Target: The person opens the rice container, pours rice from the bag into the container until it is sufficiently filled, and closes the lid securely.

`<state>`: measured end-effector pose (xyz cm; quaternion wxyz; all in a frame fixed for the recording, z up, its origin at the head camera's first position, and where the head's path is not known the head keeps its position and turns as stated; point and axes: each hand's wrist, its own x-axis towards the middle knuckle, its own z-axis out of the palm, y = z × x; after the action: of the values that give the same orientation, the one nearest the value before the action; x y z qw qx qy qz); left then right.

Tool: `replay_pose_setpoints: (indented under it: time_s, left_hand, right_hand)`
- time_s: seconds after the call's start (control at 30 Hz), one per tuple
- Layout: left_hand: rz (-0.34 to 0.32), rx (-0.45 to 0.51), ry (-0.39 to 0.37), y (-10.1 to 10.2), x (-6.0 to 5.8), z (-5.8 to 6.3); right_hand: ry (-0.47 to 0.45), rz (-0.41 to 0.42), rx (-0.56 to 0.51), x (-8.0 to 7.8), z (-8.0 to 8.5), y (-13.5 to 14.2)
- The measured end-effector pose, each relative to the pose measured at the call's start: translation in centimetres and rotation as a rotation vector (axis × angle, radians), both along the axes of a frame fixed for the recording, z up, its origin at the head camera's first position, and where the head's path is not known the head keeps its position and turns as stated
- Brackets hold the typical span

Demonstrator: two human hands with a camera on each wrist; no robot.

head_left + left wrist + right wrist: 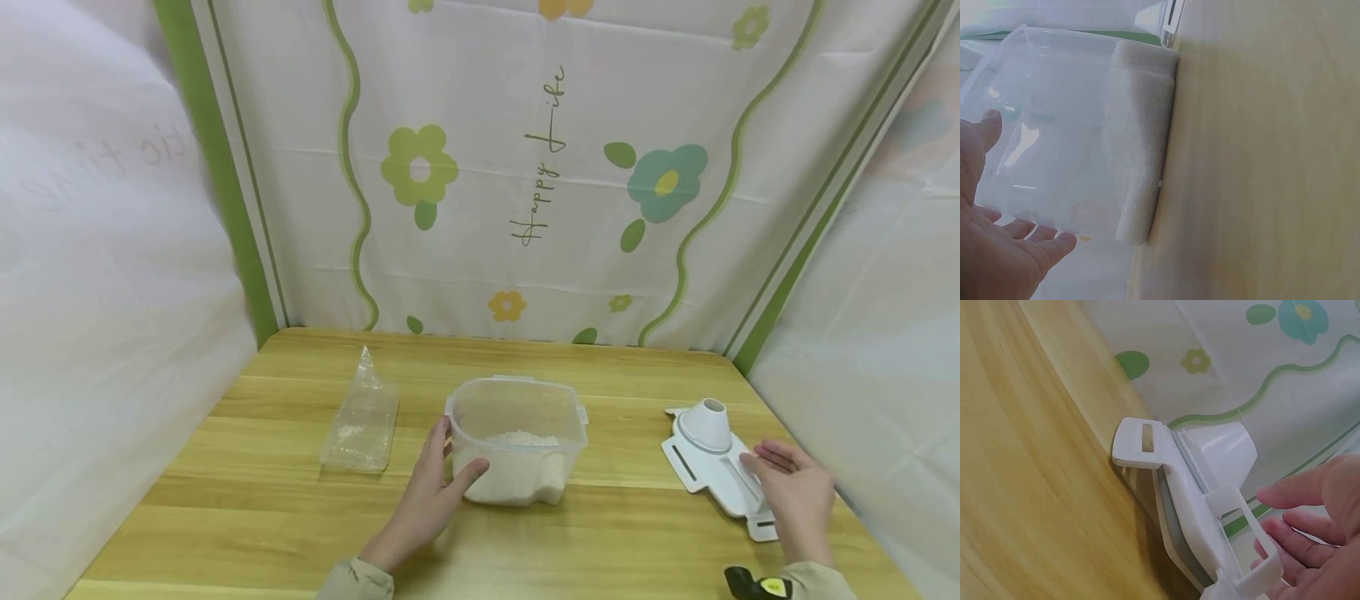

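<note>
A clear plastic container (517,417) with no cover on it stands mid-table, partly filled with white grains (1141,137) that look like rice. My left hand (431,492) lies at its left end, thumb along the front wall and spread fingers at the side. On the right, a white lid (731,475) with slotted side flaps and a cone-shaped spout (1222,453) rests on the table, spout upward. My right hand (798,492) hovers at the lid's near right side, thumb and fingers apart, fingertips close to a flap (1257,540).
A crumpled clear plastic bag (363,421) lies on the wooden table (247,500) left of the container. A white curtain (480,167) with printed flowers hangs behind the table's far edge, and white sheets (112,292) enclose both sides. A black band (757,585) sits at my right wrist.
</note>
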<state>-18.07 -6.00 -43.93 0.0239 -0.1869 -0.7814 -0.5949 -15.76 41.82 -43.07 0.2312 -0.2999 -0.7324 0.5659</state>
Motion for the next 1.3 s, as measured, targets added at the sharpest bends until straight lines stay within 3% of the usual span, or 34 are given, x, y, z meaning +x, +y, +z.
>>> replay_pose_setpoints:
  time_s: [0.83, 1.3]
  left_hand:
    - [0.0, 0.022, -0.001, 0.03, 0.07, 0.25]
    - [-0.007, 0.018, -0.003, 0.05, 0.15, 0.39]
  right_hand:
    - [-0.018, 0.047, -0.003, 0.26, -0.31, -0.34]
    - [-0.131, 0.091, 0.185, 0.09, -0.8, -0.6]
